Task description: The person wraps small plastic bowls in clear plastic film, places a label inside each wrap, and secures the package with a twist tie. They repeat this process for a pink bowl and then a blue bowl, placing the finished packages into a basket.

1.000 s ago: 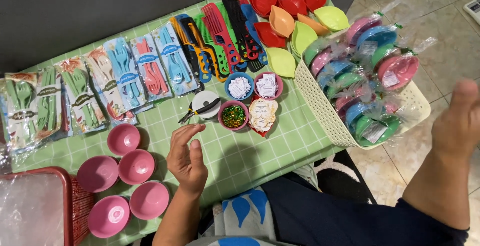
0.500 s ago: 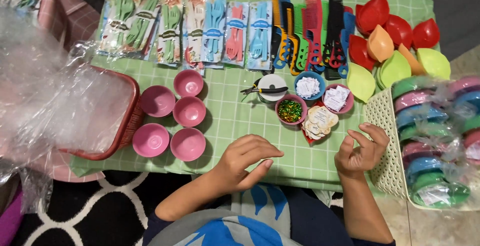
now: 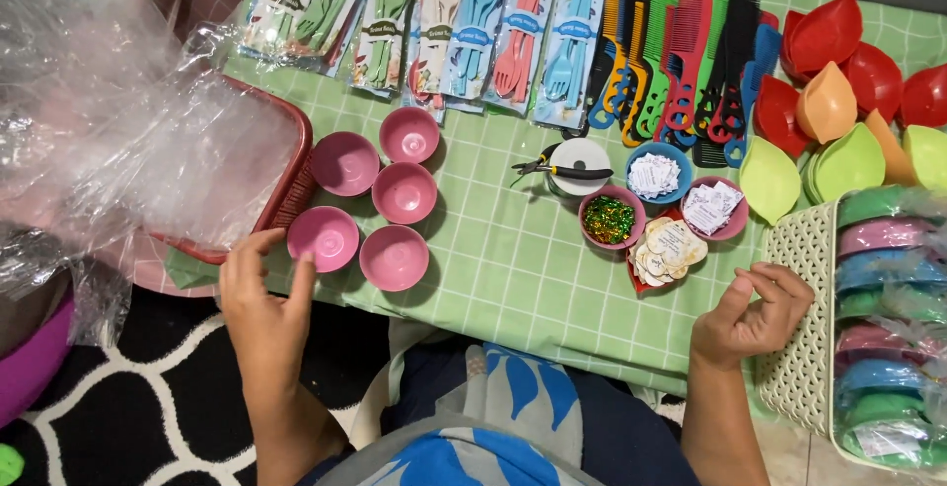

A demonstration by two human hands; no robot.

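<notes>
I see my left hand (image 3: 264, 313) at the near edge of the bench (image 3: 513, 259), fingers spread and loosely open, holding nothing; its fingertips (image 3: 258, 242) touch the rim of the nearest pink bowl (image 3: 323, 236). My right hand (image 3: 752, 313) hovers over the near edge too, well apart from the left, fingers curled halfway in with the thumb up, gripping nothing that I can make out.

Just beside the touched bowl, toward the right hand, sits a second pink bowl (image 3: 394, 257); three more pink bowls (image 3: 403, 193) cluster just beyond them. Left of that group lies a red basket (image 3: 292, 182) covered in clear plastic wrap (image 3: 118, 141).

Just beyond the right hand lies a red heart-shaped dish (image 3: 667, 252) of paper tags, with a bowl of glitter (image 3: 610, 218) touching it. To the right hand's outer side stands a cream lattice basket (image 3: 804, 318) of wrapped coloured lids.

Farther off, small pliers (image 3: 554, 166) rest on a white tub. Farthest away run combs (image 3: 681, 72), packed cutlery sets (image 3: 464, 32) and leaf-shaped dishes (image 3: 829, 101).
</notes>
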